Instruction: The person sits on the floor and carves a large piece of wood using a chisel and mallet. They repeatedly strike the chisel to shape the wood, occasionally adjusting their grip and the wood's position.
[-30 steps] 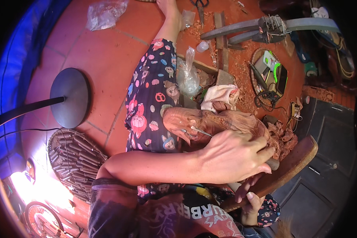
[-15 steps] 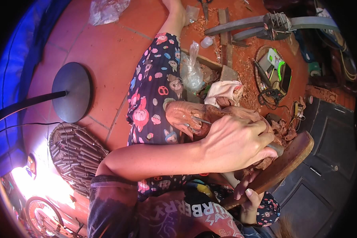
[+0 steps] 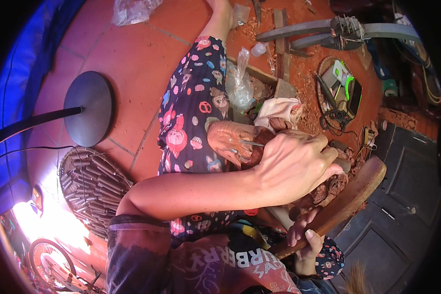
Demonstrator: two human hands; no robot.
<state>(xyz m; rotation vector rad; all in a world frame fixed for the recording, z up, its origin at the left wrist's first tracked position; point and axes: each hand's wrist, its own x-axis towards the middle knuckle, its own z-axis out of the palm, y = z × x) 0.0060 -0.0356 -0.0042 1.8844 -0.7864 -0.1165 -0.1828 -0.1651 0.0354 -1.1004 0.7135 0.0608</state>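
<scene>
Your left hand (image 3: 296,169) reaches across from the left, its fingers closed around a chisel-like tool (image 3: 343,164). The grey butt of the tool pokes out past your thumb, and its thin metal shank shows on the other side of your knuckles, pointing left over a carved piece of reddish-brown wood (image 3: 228,137). That carving lies beside your outstretched leg (image 3: 188,98), in dark trousers with a bright cartoon print; part of it is hidden beneath your left hand. Whether the tool's tip touches the wood, you cannot tell from this angle

Your right hand (image 3: 305,247), low and right of centre, is wrapped around a long wooden paddle-like piece (image 3: 350,203), thumb on the near side. The paddle slants up to the right, with a visible gap between it and the tool's butt. Between them sit curled brown wood shavings (image 3: 335,188)

Just beyond the carving are a pale cloth (image 3: 279,112) and a clear plastic bag (image 3: 241,85). To the left, on red floor tiles (image 3: 127,63), stand a round black base (image 3: 88,110) and, nearer you, a heap of dark sticks (image 3: 93,191). Dark grey panels (image 3: 402,186) lie at the right
</scene>
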